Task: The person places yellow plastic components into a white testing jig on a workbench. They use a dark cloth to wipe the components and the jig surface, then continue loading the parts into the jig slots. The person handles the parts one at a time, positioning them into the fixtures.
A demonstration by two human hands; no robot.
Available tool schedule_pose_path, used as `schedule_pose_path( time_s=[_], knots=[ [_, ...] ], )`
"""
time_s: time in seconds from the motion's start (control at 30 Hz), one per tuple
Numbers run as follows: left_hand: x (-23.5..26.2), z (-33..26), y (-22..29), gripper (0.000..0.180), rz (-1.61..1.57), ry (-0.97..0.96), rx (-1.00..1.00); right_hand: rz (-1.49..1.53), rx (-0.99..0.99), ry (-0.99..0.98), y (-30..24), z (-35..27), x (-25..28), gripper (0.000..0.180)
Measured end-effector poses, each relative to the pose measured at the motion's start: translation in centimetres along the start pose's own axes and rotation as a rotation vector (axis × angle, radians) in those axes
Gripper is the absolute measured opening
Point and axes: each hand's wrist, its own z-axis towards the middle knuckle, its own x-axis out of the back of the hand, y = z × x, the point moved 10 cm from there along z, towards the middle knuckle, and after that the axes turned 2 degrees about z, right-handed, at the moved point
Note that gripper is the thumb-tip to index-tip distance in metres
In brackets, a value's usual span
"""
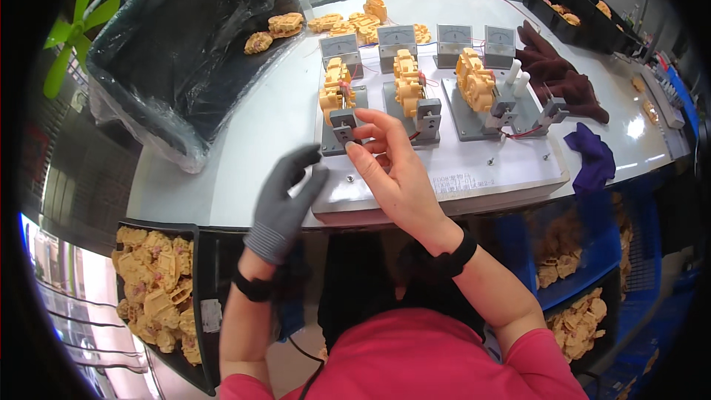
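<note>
My left hand, in a grey knitted glove, hovers in front of the leftmost test station. Its thumb and fingers are apart and nothing shows between them. My bare right hand has its thumb and index finger at a dark grey clamp block on that station. Behind the block stands a yellow plastic gear housing, upright on its grey plate. Two more stations to the right carry a similar yellow housing and another yellow housing. An analog meter stands behind the leftmost station.
A black bin lined with clear plastic stands at left. Loose yellow housings lie behind the meters. A tray of yellow parts sits lower left; blue crates are lower right. Brown cloth and purple cloth lie at right.
</note>
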Motion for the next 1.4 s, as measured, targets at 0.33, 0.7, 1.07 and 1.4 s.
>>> schedule_pose_path(
  time_s=[0.33,0.7,1.07,1.4],
  knots=[
    [-2.3,12.3,7.7,0.067,0.189,-0.402,0.095,-0.046,0.06,-0.009,0.0,0.5,-0.3,0.038],
    [2.1,16.3,8.2,0.049,0.869,-0.26,-0.12,-0.126,-0.032,-0.153,0.9,-0.3,-1.6,0.034],
    [39.6,-15.5,-12.7,0.042,-0.082,0.485,0.595,-0.12,-0.022,-0.18,0.8,-0.9,-1.7,0.05],
    [49.3,-26.6,-13.8,0.068,1.034,0.995,0.887,-0.249,-0.014,-0.078,0.8,-0.7,-0.6,0.056]
  ],
)
